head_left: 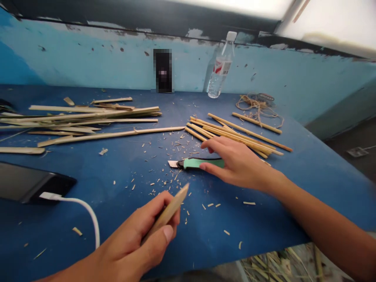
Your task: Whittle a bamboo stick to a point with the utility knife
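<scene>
My left hand (147, 231) is closed round a pale bamboo strip (173, 201), whose pointed end sticks up past the fingers. Its lower part is hidden in the palm. On the blue table lies a utility knife (195, 163) with a green and black handle, its blade out to the left. Over the handle's right end is my right hand (232, 160). The thumb rests at the handle and the index finger stands apart from it; the other fingers are mostly hidden. Just behind this hand lie several thin round bamboo sticks (235, 135).
Split bamboo strips (96, 117) lie at the left. A phone (32, 182) with a white cable (89, 211) is at the left front. Water bottle (220, 72), dark blurred object (163, 72) and twine (255, 105) are at the back. Shavings litter the table (123, 223); scraps (279, 264) lie below its edge.
</scene>
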`<control>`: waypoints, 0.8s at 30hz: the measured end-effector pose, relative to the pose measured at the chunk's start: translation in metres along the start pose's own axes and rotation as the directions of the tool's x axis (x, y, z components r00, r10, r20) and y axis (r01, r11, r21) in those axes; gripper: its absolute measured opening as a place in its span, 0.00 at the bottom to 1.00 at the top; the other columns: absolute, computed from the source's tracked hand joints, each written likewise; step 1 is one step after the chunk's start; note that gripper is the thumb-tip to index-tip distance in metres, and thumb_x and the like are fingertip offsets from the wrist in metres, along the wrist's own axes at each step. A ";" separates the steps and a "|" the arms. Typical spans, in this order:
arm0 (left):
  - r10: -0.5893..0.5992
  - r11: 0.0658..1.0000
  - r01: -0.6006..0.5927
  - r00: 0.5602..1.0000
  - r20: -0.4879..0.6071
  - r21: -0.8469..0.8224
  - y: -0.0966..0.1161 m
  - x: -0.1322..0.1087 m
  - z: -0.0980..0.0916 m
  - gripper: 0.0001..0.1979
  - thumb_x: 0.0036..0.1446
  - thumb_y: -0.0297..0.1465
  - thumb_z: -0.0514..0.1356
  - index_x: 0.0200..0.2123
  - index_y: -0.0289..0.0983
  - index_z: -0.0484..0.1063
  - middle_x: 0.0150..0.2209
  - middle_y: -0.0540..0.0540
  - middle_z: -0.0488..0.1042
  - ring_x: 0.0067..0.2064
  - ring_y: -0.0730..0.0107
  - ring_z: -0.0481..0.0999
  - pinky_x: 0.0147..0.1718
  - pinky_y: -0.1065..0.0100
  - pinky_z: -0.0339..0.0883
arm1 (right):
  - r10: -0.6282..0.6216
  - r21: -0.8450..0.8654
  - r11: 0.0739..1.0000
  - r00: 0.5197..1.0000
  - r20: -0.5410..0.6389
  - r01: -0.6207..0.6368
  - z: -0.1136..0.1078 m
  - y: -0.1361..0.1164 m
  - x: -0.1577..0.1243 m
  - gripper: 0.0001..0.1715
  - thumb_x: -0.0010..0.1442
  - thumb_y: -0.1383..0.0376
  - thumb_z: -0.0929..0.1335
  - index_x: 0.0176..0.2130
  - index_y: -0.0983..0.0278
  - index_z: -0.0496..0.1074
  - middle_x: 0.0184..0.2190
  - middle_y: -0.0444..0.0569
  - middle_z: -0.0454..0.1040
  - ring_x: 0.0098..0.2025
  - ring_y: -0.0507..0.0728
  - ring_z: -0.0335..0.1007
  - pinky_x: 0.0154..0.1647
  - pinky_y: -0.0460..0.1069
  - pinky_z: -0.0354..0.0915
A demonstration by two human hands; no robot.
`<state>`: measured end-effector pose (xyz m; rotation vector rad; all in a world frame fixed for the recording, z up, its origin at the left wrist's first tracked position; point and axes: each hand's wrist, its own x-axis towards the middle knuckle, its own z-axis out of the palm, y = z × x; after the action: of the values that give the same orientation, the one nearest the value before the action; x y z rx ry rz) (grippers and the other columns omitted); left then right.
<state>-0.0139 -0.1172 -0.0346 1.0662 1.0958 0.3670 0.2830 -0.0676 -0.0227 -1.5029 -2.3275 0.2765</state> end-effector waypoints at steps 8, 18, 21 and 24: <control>0.053 0.971 -0.016 0.987 0.150 -0.238 0.003 0.008 0.000 0.17 0.69 0.50 0.57 0.40 0.42 0.65 0.29 0.56 0.56 0.25 0.78 0.48 0.22 0.79 0.47 | -0.039 -0.059 0.997 0.998 0.048 0.042 0.011 -0.001 0.001 0.15 0.69 0.55 0.69 0.48 0.63 0.71 0.42 0.53 0.74 0.43 0.61 0.70 0.44 0.55 0.63; 0.118 0.966 -0.100 0.991 0.060 -0.238 0.010 0.006 -0.004 0.29 0.58 0.55 0.67 0.53 0.48 0.63 0.26 0.59 0.52 0.22 0.79 0.44 0.18 0.76 0.40 | -0.305 0.110 0.941 0.944 -0.128 0.319 0.008 -0.041 -0.025 0.28 0.70 0.57 0.66 0.64 0.57 0.55 0.44 0.53 0.78 0.35 0.60 0.76 0.29 0.53 0.67; 0.134 0.967 -0.134 0.991 -0.017 -0.216 0.003 0.003 -0.001 0.36 0.53 0.56 0.69 0.59 0.49 0.62 0.26 0.58 0.54 0.21 0.78 0.48 0.18 0.75 0.40 | -0.340 0.075 0.933 0.932 -0.128 0.351 0.015 -0.049 -0.028 0.30 0.70 0.58 0.65 0.66 0.60 0.52 0.44 0.54 0.80 0.36 0.61 0.79 0.28 0.54 0.69; 0.155 0.973 -0.165 0.985 -0.075 -0.161 -0.004 0.002 0.001 0.30 0.60 0.55 0.64 0.58 0.47 0.64 0.23 0.58 0.58 0.19 0.77 0.51 0.16 0.74 0.46 | -0.349 0.049 0.932 0.927 -0.138 0.358 0.016 -0.055 -0.028 0.28 0.71 0.58 0.64 0.65 0.62 0.53 0.43 0.55 0.81 0.35 0.61 0.79 0.28 0.54 0.70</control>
<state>-0.0136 -0.1186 -0.0391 1.0016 1.0176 0.6139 0.2407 -0.1159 -0.0230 -1.0067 -2.4000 0.1628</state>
